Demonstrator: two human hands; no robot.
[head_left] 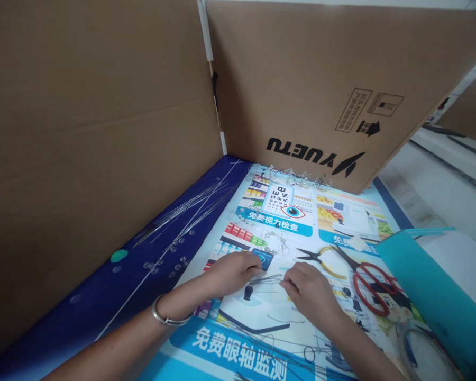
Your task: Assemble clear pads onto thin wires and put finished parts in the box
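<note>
My left hand (234, 272), with a silver bangle on its wrist, is closed in a pinch; what lies in its fingertips is too small to make out. Facing it, my right hand (310, 291) pinches at the end of a few thin metal wires (266, 279). These wires span the short gap between the hands, just above the printed sheet. Behind the hands sits a small loop of clear beads and wire (275, 242). To the right lie yellow-handled pliers (321, 259) and red-handled scissors (371, 283).
Loose wires (269, 352) cross the sheet's near part. More wires (186, 209) and clear beads (176, 259) are on the blue strip at left, by a green piece (119, 256). Cardboard walls (301, 79) rise behind and left. A teal folder (432, 286) stands right, near a wire coil (420, 349).
</note>
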